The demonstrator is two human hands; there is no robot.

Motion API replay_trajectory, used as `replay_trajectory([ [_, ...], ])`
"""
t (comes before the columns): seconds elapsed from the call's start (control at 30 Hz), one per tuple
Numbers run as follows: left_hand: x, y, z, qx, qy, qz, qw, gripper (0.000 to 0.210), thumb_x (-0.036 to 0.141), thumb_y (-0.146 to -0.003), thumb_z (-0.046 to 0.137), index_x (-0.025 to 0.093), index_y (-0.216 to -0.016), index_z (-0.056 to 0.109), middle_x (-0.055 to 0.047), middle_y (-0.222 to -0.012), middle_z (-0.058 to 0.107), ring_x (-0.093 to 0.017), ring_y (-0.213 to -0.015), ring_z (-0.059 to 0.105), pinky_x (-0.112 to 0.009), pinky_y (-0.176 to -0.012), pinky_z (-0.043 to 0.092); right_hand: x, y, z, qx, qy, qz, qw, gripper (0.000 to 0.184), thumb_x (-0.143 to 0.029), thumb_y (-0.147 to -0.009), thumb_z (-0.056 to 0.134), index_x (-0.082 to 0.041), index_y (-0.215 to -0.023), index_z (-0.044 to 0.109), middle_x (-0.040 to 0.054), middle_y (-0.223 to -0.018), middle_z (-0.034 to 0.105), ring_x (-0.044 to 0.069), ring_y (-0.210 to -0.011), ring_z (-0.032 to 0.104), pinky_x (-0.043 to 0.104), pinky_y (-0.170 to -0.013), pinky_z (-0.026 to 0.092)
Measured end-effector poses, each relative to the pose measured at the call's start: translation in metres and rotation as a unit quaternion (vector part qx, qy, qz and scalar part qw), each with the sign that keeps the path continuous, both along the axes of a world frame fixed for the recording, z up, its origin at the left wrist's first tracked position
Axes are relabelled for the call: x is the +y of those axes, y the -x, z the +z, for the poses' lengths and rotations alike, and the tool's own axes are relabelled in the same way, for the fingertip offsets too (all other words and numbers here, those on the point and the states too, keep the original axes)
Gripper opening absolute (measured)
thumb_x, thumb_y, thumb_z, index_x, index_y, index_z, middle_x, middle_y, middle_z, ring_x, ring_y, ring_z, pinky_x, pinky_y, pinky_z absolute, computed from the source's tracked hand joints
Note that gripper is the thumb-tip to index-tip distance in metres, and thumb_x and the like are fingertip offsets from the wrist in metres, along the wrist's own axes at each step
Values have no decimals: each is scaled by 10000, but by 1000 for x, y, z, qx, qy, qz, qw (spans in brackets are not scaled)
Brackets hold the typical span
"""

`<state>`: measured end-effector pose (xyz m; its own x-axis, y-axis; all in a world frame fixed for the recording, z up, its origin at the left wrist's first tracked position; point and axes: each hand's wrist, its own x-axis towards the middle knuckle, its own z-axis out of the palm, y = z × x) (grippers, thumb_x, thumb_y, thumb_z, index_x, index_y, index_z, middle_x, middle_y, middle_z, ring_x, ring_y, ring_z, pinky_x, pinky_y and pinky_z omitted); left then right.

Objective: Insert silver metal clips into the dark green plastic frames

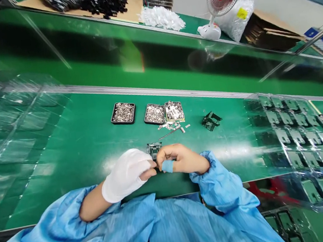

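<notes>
My left hand (128,173), in a white glove with bare fingertips, is closed at the near edge of a small green and black circuit board assembly (154,149). My right hand (180,159) is bare with a blue wrap around one finger. Its fingers are pinched together against the same near edge, and whatever they pinch is hidden. Just beyond the board lie loose silvery metal pieces (175,126) and a thin metal tool (167,135). To the right sits another dark green board assembly (211,121), touched by neither hand.
A black tray (134,115) of small metal parts stands left of two more trays (145,119) (183,118). Clear plastic blister trays (291,137) with green boards are on the right, and stacked clear trays (16,123) on the left. A shelf above bears a fan (211,30).
</notes>
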<state>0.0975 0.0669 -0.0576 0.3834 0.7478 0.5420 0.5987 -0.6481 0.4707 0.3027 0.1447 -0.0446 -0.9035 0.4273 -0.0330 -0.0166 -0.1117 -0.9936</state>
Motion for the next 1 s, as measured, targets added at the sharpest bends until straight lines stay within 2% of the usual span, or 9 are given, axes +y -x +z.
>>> replay_trajectory([
  [0.07, 2, 2, -8, -17, 14, 67, 998, 389, 508, -931, 507, 157, -1101, 510, -110, -1048, 616, -221, -973, 590, -349, -857, 458, 4, -2, 2, 2, -33, -77, 996, 122, -244, -843, 592, -127, -837, 558, 26, -792, 592, 90, -692, 553, 218, -656, 458],
  [0.17, 8, 1, -24, -29, 130, 115, 984, 742, 635, -836, 566, 93, -1315, 396, -189, -1302, 496, -295, -1220, 483, -413, -1014, 404, 9, -1, -2, -19, -180, -175, 968, 46, -181, -854, 553, -142, -851, 577, 60, -926, 623, 125, -847, 592, 238, -710, 478],
  [0.27, 13, -3, -33, -60, 266, 120, 955, 551, 467, -826, 568, 124, -1236, 436, -134, -1206, 564, -264, -1128, 548, -392, -962, 443, 11, 3, -12, -38, -340, -171, 924, 80, -116, -850, 514, -153, -881, 577, 93, -1102, 592, 165, -1036, 560, 303, -868, 473],
  [0.33, 14, -5, -32, -85, 295, 135, 942, 477, 442, -797, 550, 140, -1156, 466, -109, -1117, 580, -247, -1033, 573, -380, -905, 464, 11, 5, -18, -51, -397, -164, 902, 107, -99, -846, 493, -157, -900, 565, 104, -1135, 573, 185, -1076, 535, 352, -943, 444],
  [0.43, 11, -7, -26, -93, 246, 139, 955, 440, 476, -806, 553, 147, -1088, 477, -90, -1017, 556, -227, -927, 565, -359, -834, 474, 10, 7, -23, -60, -415, -151, 895, 173, -51, -803, 471, -161, -910, 551, 101, -1141, 566, 191, -1081, 524, 358, -952, 438],
  [0.57, 7, -8, -24, -43, 118, 120, 985, 417, 463, -880, 532, 129, -1113, 443, -96, -1017, 522, -216, -928, 549, -334, -832, 470, 9, 8, -24, -53, -428, -143, 891, 246, -12, -746, 453, -167, -916, 541, 92, -1128, 567, 187, -1073, 522, 346, -952, 435],
  [0.83, 5, -9, -30, 54, -8, 130, 990, 411, 404, -900, 501, 69, -1129, 433, -170, -1043, 523, -286, -971, 539, -400, -845, 485, 3, 10, -28, -106, -455, -166, 869, 207, -45, -770, 454, -167, -919, 527, 78, -1121, 593, 193, -1050, 556, 313, -890, 454],
  [0.9, 5, -8, -28, 37, 16, 126, 991, 451, 452, -894, 502, 75, -1134, 439, -166, -1045, 529, -279, -974, 549, -388, -848, 487, 2, 12, -31, -120, -455, -170, 866, 222, -48, -773, 443, -171, -942, 518, 68, -1095, 614, 186, -1030, 576, 297, -866, 460],
  [1.0, 8, -5, -18, -3, 137, 116, 984, 565, 541, -868, 505, 89, -1202, 442, -135, -1067, 571, -253, -983, 584, -352, -834, 498, 0, 13, -34, -154, -462, -164, 858, 212, -69, -787, 448, -172, -961, 513, 60, -1020, 630, 186, -960, 592, 291, -823, 462],
])
